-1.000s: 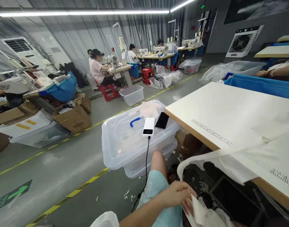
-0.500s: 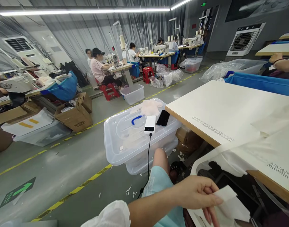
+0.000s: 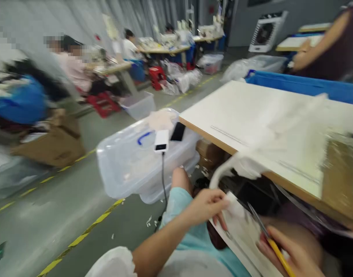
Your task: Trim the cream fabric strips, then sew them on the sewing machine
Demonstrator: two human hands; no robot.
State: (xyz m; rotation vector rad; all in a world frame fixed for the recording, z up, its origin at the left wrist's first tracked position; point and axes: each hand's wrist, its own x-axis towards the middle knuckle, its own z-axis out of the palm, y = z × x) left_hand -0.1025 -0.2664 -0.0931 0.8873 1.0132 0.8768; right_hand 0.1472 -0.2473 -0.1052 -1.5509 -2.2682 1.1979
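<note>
The white cloth [image 3: 236, 210] is pinched beside the white table [image 3: 226, 109] by the left hand [image 3: 208, 206], the nearer one, while the yellow-handled tool [image 3: 278, 253] is gripped in the right hand [image 3: 294, 248], its long axis slanted tip-first toward the table, contact with the cloth being unclear.

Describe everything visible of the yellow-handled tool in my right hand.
The yellow-handled tool is slender: a grey, metal-looking front narrows to a point, and the yellow handle runs down to the frame's edge. It slants, point forward and leftward, gripped by the right hand. The point appears to touch nothing. Blur hides how many blades it has.
</note>
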